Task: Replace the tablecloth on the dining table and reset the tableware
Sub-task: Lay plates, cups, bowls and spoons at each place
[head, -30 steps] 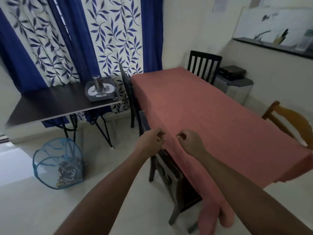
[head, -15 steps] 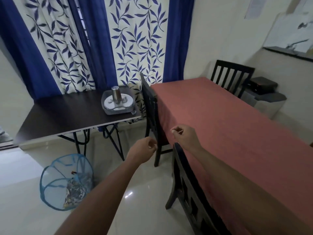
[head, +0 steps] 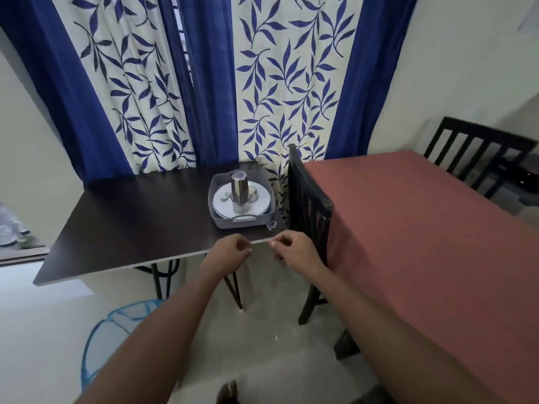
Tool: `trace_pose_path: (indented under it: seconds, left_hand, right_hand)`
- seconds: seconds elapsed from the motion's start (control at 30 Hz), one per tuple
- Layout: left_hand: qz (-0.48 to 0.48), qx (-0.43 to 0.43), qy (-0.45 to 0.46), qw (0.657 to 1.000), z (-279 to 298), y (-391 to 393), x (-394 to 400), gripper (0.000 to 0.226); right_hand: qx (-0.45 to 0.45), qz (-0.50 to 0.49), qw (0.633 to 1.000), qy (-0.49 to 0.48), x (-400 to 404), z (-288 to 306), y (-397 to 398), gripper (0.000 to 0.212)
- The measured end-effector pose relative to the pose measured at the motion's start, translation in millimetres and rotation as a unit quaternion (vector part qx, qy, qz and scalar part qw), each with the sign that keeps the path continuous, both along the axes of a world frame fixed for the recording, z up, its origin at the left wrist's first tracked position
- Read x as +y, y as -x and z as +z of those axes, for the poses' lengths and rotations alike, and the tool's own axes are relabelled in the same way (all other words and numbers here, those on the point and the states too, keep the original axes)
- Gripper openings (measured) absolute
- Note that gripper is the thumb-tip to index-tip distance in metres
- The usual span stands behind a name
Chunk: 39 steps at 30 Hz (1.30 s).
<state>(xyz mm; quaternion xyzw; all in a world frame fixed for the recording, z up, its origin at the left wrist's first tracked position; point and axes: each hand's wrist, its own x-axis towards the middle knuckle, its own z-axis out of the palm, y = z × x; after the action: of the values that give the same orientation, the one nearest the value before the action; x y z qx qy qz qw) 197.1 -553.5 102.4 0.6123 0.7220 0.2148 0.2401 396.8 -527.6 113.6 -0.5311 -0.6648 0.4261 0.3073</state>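
Your left grip [head: 230, 252] is loosely curled, fingertips near the thumb, with nothing in it. Your right grip [head: 294, 252] is curled the same way and holds nothing either. Both hang in the air just in front of the near edge of the dark desk [head: 140, 220], close to each other but not touching, near that desk's right front corner.

The tableware sits in a grey tray [head: 248, 224] at the right end of the dark desk. Inside the tray lie white plates [head: 259, 201], stacked, and a steel cup [head: 239, 189] stands upside down on them. Something small and shiny rests on the plates beside the cup; you cannot tell what it is. A small clear item [head: 272, 225] lies at the tray's front right corner, too small to name.

The cloth [head: 423, 243] is reddish and spread flat over the dining desk to your right, its edge hanging down the near side. Nothing stands on it.

A black chair [head: 309, 205] stands between the two desks, its back against the cloth's hanging edge. Another black chair [head: 478, 153] is at the far side. Blue and leaf-print curtains [head: 262, 83] hang behind. A blue mesh bin [head: 110, 330] sits on the floor [head: 43, 330] under your left forearm.
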Motion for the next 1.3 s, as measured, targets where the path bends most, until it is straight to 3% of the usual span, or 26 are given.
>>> trace_pose_path:
  seconds: [0.23,0.47,0.87,1.0,1.2,1.3]
  left_hand:
    - [-0.022,-0.016,0.033,0.999,-11.9,88.1,118.5,0.014]
    - [-0.018,-0.035,0.065,0.997,-34.7,143.3,218.0,0.009]
    - [0.037,-0.056,0.109,0.992,-79.5,194.4,340.1,0.003]
    - [0.019,-0.036,0.116,0.992,-81.5,208.0,390.0,0.015]
    - [-0.033,-0.006,0.108,0.994,-89.4,223.9,479.5,0.010]
    - [-0.068,-0.005,0.099,0.993,-98.0,226.1,514.8,0.018]
  right_hand:
    - [0.040,-0.058,0.982,0.174,85.5,-28.1,90.2,0.012]
    - [0.092,-0.091,0.949,0.286,160.0,-53.0,145.2,0.009]
    - [0.140,-0.148,0.829,0.521,258.8,-103.9,183.8,0.025]
    - [0.165,-0.187,0.797,0.549,278.4,-116.8,193.7,0.033]
    - [0.185,-0.272,0.789,0.519,290.1,-149.5,216.4,0.037]
    - [0.188,-0.308,0.779,0.512,291.4,-153.9,226.0,0.040]
